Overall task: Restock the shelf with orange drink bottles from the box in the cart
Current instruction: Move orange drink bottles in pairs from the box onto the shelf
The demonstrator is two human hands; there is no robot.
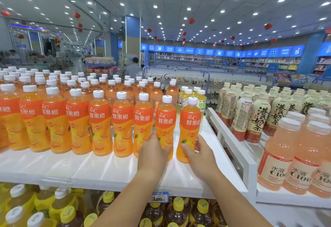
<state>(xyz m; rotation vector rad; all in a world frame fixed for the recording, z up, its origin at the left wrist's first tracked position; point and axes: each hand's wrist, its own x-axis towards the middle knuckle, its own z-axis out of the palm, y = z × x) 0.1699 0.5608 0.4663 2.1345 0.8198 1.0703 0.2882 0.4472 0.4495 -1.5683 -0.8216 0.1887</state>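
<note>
At the right end of the front row on the shelf [107, 169], you have a bottle in each hand. Your left hand [154, 152] wraps the lower body of the second-last bottle [165, 119], and your right hand [198, 153] curls round the lower body of the end bottle [190, 119]. Both bottles are upright with labels forward, a little nearer the shelf's front edge than the row of orange bottles [100, 119]. Your hands hide their bases, so I cannot tell whether they are fully set down. The box and cart are out of view.

Letting go too soon is probably the main risk. Both grips are low, and a tall bottle not yet seated could rock forward and fall over the front edge. Pushing them back unevenly could knock the second-last bottle into its left neighbour and topple part of the row. The end bottle stands near the shelf's right edge, with the yellow-green bottles [200, 101] close behind, so a hard push could knock those over.
</note>
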